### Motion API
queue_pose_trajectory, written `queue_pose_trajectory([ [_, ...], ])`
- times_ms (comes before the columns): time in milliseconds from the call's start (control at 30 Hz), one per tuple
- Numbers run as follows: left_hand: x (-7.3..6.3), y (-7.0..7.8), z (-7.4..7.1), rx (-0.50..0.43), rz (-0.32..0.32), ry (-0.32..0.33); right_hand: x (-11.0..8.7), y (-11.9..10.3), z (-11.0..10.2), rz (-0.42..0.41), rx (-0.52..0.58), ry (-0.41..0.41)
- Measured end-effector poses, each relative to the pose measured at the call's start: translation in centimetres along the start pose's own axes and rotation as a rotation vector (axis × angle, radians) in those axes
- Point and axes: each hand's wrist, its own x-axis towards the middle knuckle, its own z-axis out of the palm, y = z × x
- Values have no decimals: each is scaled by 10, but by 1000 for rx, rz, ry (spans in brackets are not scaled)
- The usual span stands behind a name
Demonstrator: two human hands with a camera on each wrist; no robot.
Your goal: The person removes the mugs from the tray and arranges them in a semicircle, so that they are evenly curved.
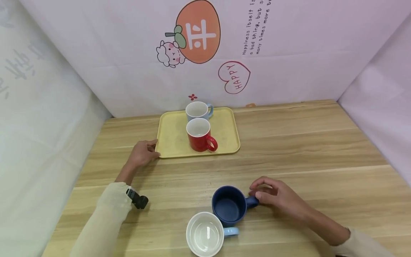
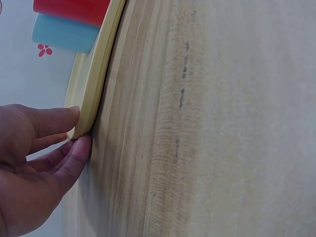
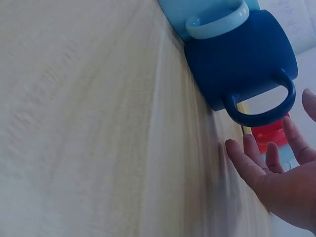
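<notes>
My left hand (image 1: 143, 152) grips the left front corner of a yellow tray (image 1: 170, 139), and in the left wrist view its fingers (image 2: 54, 118) lie around the rim. On that tray stand a red mug (image 1: 197, 139) and, behind it, a light blue mug (image 1: 196, 110) with a white inside. Nearer to me is a navy mug (image 1: 228, 204), upright, its handle pointing right. Beside that handle hovers my right hand (image 1: 280, 198), and in the right wrist view its fingers (image 3: 247, 163) are spread, apart from the handle. Another light blue mug (image 1: 204, 233) stands close against the navy one.
A wooden table (image 1: 305, 150) carries everything. White printed cloth (image 1: 128, 53) rises behind the tray, with more cloth on the left and right sides. A black wrist camera (image 1: 138, 200) is strapped on my left sleeve.
</notes>
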Motion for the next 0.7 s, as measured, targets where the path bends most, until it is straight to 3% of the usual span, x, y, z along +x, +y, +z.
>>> queue_pose_trajectory([
  [467, 3, -2, 2, -17, 16, 1, 22, -9, 0, -62, -13, 119],
  [700, 1, -2, 0, -29, 10, 11, 30, -14, -1, -74, -31, 121],
])
